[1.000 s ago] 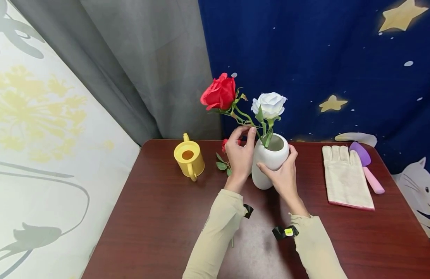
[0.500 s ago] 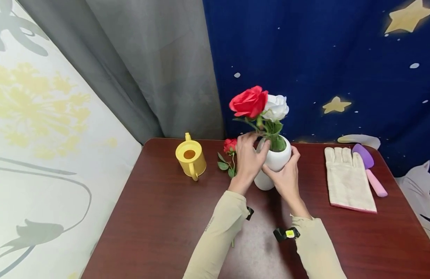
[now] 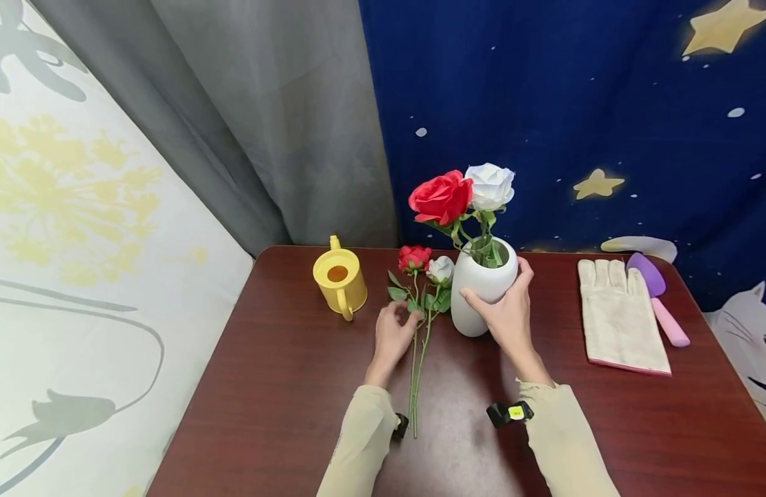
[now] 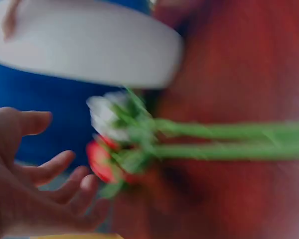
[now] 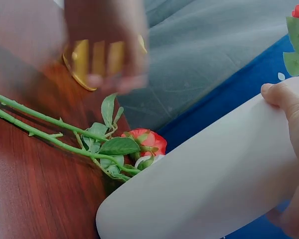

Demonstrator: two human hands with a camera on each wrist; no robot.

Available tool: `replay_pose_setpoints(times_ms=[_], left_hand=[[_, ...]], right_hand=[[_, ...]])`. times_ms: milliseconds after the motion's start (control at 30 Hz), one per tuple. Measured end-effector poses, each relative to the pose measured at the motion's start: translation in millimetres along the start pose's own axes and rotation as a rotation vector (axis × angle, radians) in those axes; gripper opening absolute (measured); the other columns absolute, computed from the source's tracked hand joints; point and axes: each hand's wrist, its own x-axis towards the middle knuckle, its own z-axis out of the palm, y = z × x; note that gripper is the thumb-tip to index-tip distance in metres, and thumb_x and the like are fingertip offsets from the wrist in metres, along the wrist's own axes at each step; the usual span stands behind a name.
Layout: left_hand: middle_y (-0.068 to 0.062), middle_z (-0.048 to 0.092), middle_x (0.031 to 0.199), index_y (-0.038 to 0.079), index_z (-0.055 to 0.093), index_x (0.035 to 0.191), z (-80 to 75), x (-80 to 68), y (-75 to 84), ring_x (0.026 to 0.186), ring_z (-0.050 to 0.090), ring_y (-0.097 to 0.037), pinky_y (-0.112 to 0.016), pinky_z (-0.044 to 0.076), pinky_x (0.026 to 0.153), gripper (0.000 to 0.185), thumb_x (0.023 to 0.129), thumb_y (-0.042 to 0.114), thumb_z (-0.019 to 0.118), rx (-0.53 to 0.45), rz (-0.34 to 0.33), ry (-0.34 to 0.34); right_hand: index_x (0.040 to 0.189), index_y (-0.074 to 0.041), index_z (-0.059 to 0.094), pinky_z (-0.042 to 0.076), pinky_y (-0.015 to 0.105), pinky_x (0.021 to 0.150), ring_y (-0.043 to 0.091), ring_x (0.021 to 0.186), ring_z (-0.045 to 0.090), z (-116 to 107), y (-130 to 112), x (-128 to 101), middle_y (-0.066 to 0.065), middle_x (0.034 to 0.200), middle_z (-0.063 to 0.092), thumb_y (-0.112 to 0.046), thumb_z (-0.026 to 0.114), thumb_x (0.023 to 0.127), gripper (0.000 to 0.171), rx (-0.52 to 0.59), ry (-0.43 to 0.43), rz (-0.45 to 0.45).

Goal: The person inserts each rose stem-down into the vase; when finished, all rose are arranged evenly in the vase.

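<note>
A white vase [image 3: 476,304] stands on the dark red table [image 3: 283,386] with a large red rose [image 3: 442,197] and a white rose [image 3: 490,185] in it. My right hand [image 3: 506,304] grips the vase's side, thumb on its front; the same vase [image 5: 204,184] fills the right wrist view. Two short roses lie left of the vase: a red bud [image 3: 414,257], a white bud [image 3: 442,268], and their green stems [image 3: 416,366]. My left hand [image 3: 398,324] hovers at the stems' leaves with fingers loosely spread and holds nothing; the blurred left wrist view shows its fingers [image 4: 65,172] apart.
A yellow watering can [image 3: 339,279] stands at the back left of the table. A cream work glove [image 3: 619,317] and a purple and pink trowel [image 3: 659,297] lie at the right. Curtains hang just behind the table's far edge.
My left hand has let go of the large red rose, which now stands in the vase, and dropped left to the short roses on the table. The right hand stays on the vase.
</note>
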Motion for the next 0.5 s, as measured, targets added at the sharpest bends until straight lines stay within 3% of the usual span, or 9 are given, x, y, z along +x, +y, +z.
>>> replay_pose_setpoints(times_ms=[167, 500], left_hand=[[-0.010, 0.065, 0.092, 0.001, 0.062, 0.105, 1.5, -1.1, -29.5, 0.085, 0.063, -0.025, -0.037, 0.049, 0.076, 0.025, 0.088, 0.019, 0.062, 0.042, -0.114, -0.137], [-0.003, 0.064, 0.073, 0.004, 0.064, 0.090, 8.1, 9.8, -46.8, 0.065, 0.056, -0.015, -0.029, 0.046, 0.062, 0.015, 0.088, 0.019, 0.063, 0.112, -0.087, -0.267]], right_hand=[[0.138, -0.013, 0.022, 0.036, 0.045, 0.091, 0.025, 0.112, 0.046, -2, 1, 1, 0.009, 0.131, 0.043, -0.032, 0.087, 0.061, 0.102, -0.007, 0.007, -0.002], [0.138, -0.015, 0.022, 0.037, 0.045, 0.091, 0.025, 0.112, 0.046, 0, 2, 0, 0.008, 0.131, 0.044, -0.034, 0.087, 0.061, 0.103, -0.004, 0.001, -0.002]])
